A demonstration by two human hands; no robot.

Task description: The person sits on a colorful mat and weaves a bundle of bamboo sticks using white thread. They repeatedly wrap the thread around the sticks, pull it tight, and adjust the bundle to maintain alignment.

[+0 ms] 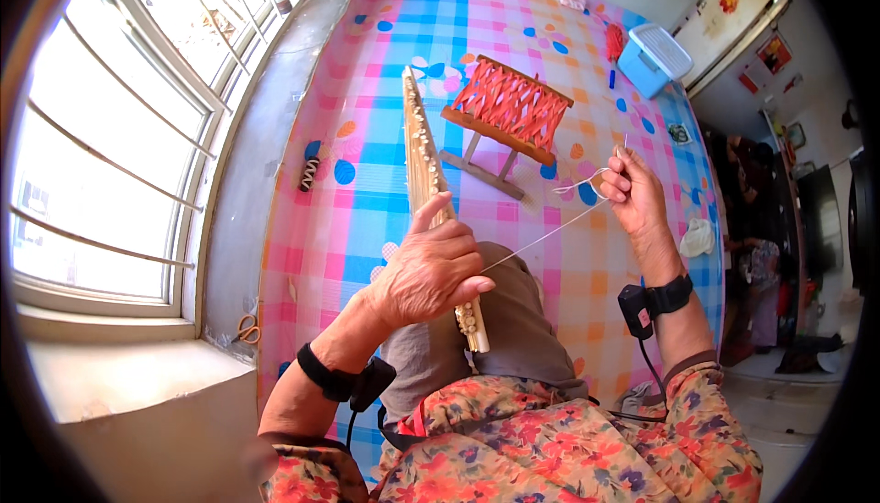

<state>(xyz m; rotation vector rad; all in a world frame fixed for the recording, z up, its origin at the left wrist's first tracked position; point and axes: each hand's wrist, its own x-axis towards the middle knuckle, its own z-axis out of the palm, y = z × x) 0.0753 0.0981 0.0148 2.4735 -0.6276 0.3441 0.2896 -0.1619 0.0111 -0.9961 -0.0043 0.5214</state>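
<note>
My left hand (426, 269) is closed round a long, narrow bundle of pale strips (423, 154) with a row of knot-like bumps along it. The bundle slants away from my lap, its near end (473, 324) showing below my hand. My right hand (634, 189) is raised to the right, its fingers pinching a thin needle (626, 140) that points up. From there a white thread (555, 230) runs taut down to my left hand, while a loose loop of it hangs beside my right fingers. How the thread is fixed at the bundle is hidden by my left hand.
A low wooden stool with a red woven seat (513, 109) lies tipped on the checked sheet ahead. Beyond it are a blue lidded box (653, 61) and red cord (614, 42). Scissors (247, 329) lie by the barred window at left; a white cloth (698, 238) lies right.
</note>
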